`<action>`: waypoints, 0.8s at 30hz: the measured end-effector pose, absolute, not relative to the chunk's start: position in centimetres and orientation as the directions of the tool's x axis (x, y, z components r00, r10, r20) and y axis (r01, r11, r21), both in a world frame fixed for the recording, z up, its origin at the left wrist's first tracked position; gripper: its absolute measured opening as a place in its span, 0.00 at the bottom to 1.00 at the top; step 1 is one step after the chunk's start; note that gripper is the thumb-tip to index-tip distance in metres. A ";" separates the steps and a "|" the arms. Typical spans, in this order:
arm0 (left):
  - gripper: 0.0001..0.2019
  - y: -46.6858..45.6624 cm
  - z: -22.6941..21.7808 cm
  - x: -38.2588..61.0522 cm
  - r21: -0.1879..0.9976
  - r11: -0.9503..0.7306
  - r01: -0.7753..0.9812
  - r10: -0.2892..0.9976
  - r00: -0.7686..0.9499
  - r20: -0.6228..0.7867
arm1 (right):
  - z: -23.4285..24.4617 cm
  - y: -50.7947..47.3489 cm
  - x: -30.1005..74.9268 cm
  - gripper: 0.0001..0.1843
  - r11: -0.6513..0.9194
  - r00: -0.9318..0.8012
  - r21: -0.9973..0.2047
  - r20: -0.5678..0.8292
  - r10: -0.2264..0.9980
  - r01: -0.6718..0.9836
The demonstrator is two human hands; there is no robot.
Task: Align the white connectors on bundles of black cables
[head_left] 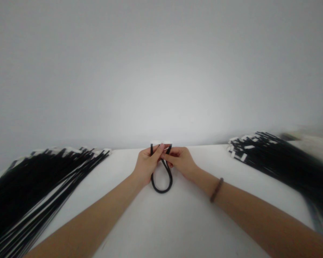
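A black cord point(162, 192) hangs in a teardrop loop between my hands, its strands crossing near the fingertips. My left hand point(147, 163) pinches it with thumb and fingers from the left. From the right, my right hand point(181, 159) grips the same cord close by, the fingertips of both hands nearly touching. Above the fingers a small white piece point(156, 142) shows at the cord's upper end; how it joins the cord is too blurred to tell. Part of the cord is hidden behind the fingers.
On the left of the white table point(161, 229) lies a thick pile of black cords point(29, 182) with white ends. A similar bundle of black cords point(280, 161) lies on the right, white ends toward the middle. A pale wall point(161, 71) rises behind the table.
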State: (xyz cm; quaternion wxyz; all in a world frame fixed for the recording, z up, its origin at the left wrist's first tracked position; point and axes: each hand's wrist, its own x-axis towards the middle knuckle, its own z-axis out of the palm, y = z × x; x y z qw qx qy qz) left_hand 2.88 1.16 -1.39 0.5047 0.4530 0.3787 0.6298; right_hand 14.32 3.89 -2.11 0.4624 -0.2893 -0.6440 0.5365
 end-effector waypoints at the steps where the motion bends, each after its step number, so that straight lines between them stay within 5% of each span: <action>1: 0.16 1.1 -1.4 2.9 0.939 -0.200 -0.280 0.980 -0.071 0.187 | -2.2 4.0 14.3 0.13 0.249 -0.425 -0.960 0.281 0.860 -0.130; 24: 0.14 0.7 -1.2 3.2 0.968 -0.206 -0.145 0.977 0.018 0.211 | -2.6 4.3 14.6 0.10 0.198 -0.452 -0.967 0.251 0.856 -0.162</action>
